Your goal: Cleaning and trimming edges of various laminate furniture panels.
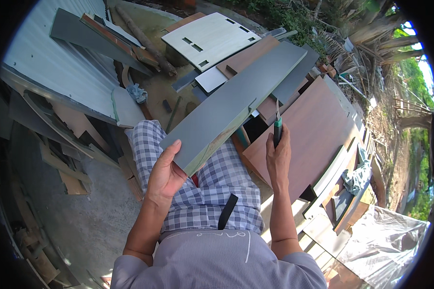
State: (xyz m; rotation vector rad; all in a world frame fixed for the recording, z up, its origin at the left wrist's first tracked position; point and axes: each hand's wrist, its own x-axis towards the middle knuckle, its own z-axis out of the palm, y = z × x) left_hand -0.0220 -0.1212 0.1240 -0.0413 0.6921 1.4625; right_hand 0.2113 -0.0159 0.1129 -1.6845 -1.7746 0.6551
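A long grey board (241, 89) slants from my lap up to the far right. Its near end is gripped by my left hand (166, 171), thumb on the grey face and the fingers beneath hidden. The edge facing me is pale and streaked, and a small dark hooked bit (251, 105) stands on it about midway. My right hand (278, 156) is closed around the green and black handle of a utility knife (278, 126). The blade points away from me, to the right of the board and apart from it.
A white slotted panel (210, 38) lies at the back over stacked boards. A wide brown panel (308, 130) rests at my right, near a crumpled cloth (357, 176) and clear plastic sheeting (383, 245). More boards lean on corrugated metal (58, 58) at left.
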